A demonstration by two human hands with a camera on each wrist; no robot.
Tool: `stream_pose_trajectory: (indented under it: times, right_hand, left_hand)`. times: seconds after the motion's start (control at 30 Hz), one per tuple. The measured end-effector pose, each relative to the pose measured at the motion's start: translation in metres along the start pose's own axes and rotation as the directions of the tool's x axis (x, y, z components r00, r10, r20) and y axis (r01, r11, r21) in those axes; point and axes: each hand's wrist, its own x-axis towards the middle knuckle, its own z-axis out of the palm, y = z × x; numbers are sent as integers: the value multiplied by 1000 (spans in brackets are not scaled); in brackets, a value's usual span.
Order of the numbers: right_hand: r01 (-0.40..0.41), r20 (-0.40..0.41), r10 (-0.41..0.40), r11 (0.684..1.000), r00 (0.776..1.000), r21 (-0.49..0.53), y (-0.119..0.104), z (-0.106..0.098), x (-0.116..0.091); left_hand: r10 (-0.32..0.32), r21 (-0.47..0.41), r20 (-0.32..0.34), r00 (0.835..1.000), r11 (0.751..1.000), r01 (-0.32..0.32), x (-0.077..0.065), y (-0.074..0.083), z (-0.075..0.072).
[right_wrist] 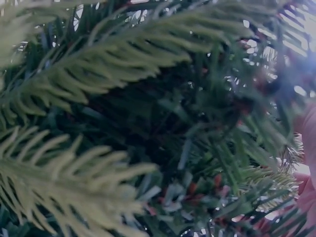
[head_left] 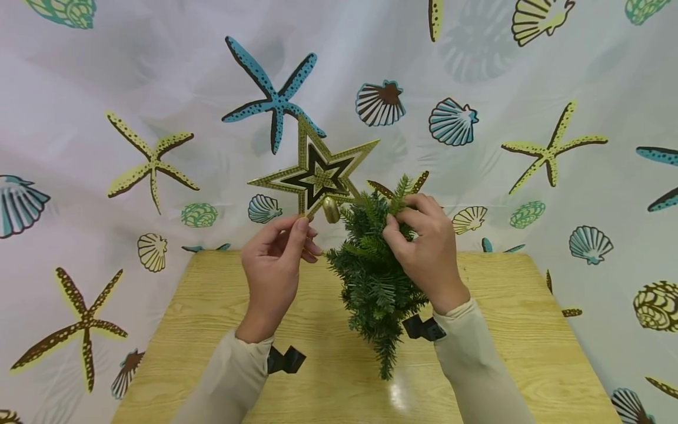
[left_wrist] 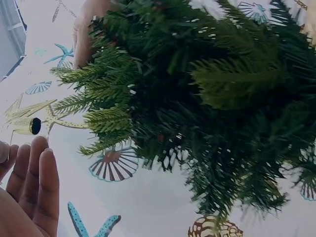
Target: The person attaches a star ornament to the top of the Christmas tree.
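My left hand (head_left: 272, 262) pinches the lower point of a gold glitter star tree topper (head_left: 320, 178) between thumb and fingers. A short gold tube (head_left: 331, 210) hangs at the star's base, its dark opening showing in the left wrist view. Just right of the star stands a small artificial Christmas tree (head_left: 377, 288), with the tube beside its top. My right hand (head_left: 430, 250) pinches a light green sprig (head_left: 401, 194) at the treetop. Branches (right_wrist: 123, 64) fill the right wrist view, and most of the right hand is hidden there.
The tree is over a light wooden table (head_left: 508, 330), with its lower branches hanging toward the front. Behind and around the table hangs a white curtain (head_left: 339, 35) printed with starfish and shells. Black wrist cameras (head_left: 286, 360) sit by both cuffs.
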Motion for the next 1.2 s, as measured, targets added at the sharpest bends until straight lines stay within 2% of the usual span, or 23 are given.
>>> stream_pose_trajectory:
  times: [0.4, 0.57, 0.8, 1.0, 1.2]
  right_hand:
    - [12, 8, -12, 1000, 1000, -24, 0, 0, -1]
    - [13, 5, -13, 1000, 1000, -29, 1, 0, 0]
    - [18, 10, -17, 999, 1000, -46, -1, 0, -1]
    - [18, 11, -17, 998, 1000, -63, -2, 0, 0]
    - [33, 8, -32, 997, 999, -73, -2, 1, -1]
  left_hand:
    - [55, -23, 23, 998, 998, -54, 17, 4, 18]
    - [68, -27, 30, 997, 997, -68, 26, 3, 20]
    - [72, -31, -6, 997, 997, -72, 43, 9, 20]
    - [81, -64, 32, 996, 995, -79, 54, 15, 29]
    - [74, -82, 54, 996, 994, -70, 59, 15, 40]
